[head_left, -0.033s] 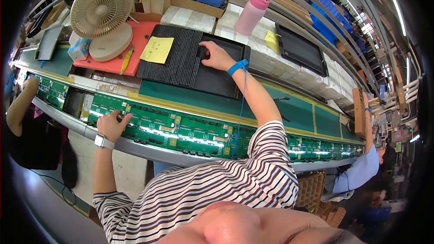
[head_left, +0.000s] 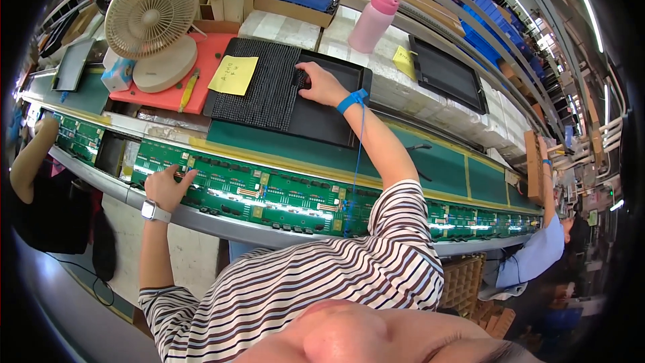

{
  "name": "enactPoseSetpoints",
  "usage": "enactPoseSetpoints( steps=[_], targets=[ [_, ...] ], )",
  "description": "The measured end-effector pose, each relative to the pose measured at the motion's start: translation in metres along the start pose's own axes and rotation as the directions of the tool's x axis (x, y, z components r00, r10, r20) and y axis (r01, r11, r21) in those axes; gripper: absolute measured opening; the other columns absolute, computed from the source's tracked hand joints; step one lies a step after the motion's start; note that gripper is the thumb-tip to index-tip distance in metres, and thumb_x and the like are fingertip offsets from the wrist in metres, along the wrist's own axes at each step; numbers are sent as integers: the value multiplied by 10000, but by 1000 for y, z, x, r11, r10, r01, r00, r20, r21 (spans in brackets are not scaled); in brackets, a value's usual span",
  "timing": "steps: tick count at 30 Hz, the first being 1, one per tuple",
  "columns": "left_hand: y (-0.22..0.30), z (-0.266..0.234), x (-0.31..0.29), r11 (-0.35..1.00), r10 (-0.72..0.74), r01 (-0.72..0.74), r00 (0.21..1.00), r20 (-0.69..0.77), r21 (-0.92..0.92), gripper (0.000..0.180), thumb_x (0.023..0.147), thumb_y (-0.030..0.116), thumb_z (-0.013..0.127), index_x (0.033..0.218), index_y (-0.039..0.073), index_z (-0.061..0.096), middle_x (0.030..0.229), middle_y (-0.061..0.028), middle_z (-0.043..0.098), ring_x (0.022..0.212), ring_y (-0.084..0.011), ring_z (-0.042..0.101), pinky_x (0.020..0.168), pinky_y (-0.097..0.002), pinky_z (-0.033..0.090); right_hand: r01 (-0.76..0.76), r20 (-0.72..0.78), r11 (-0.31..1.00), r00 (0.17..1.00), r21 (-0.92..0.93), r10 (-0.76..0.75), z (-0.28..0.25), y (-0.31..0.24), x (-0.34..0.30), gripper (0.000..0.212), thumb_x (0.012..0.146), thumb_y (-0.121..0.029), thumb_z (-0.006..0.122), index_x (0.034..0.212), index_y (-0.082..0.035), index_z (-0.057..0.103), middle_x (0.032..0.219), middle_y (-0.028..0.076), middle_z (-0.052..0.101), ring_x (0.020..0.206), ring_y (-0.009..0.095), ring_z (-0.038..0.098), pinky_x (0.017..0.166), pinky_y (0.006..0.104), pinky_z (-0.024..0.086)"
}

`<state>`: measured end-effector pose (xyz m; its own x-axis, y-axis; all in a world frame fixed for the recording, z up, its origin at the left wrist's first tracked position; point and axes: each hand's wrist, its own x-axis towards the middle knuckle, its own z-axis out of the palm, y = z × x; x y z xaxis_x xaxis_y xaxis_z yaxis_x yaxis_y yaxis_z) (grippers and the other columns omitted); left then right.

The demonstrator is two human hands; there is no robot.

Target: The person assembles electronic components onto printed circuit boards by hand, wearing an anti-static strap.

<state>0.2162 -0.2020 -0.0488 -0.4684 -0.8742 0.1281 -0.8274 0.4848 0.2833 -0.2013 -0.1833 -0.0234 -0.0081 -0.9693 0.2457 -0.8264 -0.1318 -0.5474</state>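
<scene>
My left hand (head_left: 166, 187), wearing a watch, rests on a long green circuit board (head_left: 282, 199). Its thumb and forefinger are apart, with board components showing between them. Farther back, my right hand (head_left: 321, 85) reaches into a black tray (head_left: 329, 115). Fingers and thumb bend around small black components at the edge of the packed rows (head_left: 272, 74); the hand partly hides the piece between them. A blue wrist strap (head_left: 353, 99) with a thin cord circles my right wrist. On the rows lies a yellow paper note (head_left: 233, 74).
A white fan (head_left: 161, 67) and a yellow-handled cutter (head_left: 189, 90) are on a red mat (head_left: 201, 72). Behind the tray stand a pink bottle (head_left: 374, 21) and another black tray (head_left: 447, 74). Another person's arm (head_left: 35, 154) reaches in at far left; a co-worker (head_left: 534, 252) is at right.
The other person's hand at the far left has shifted slightly. My own hands stay in nearly the same places.
</scene>
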Motion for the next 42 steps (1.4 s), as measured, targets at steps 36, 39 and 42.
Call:
enactPoseSetpoints(
  steps=[36,39,42],
  targets=[
    [20,-17,-10,885,62,-202,944,-325,-420,515,614,35,611,1119,62,510,846,-189,593,771,-320,588,665,-357,484,26,104,916,992,401,-74,159,-226,-1,689,583,-144,665,1164,63,358,931,123,499,808,160,517,691,278,442],
    [3,-11,-2,883,-29,-123,949,-313,-454,499,625,45,623,1113,68,520,851,-192,593,780,-294,600,651,-337,486,11,122,885,990,465,-76,171,-226,8,658,616,-98,643,1177,73,344,926,127,507,813,154,522,706,275,444],
    [-16,4,6,789,-97,-156,923,-372,-594,364,690,65,589,1051,41,551,766,-162,613,692,-252,620,594,-316,490,-59,168,816,985,575,-47,174,-231,11,623,639,-68,629,1179,62,348,919,128,517,826,159,534,720,276,448]
  ],
)
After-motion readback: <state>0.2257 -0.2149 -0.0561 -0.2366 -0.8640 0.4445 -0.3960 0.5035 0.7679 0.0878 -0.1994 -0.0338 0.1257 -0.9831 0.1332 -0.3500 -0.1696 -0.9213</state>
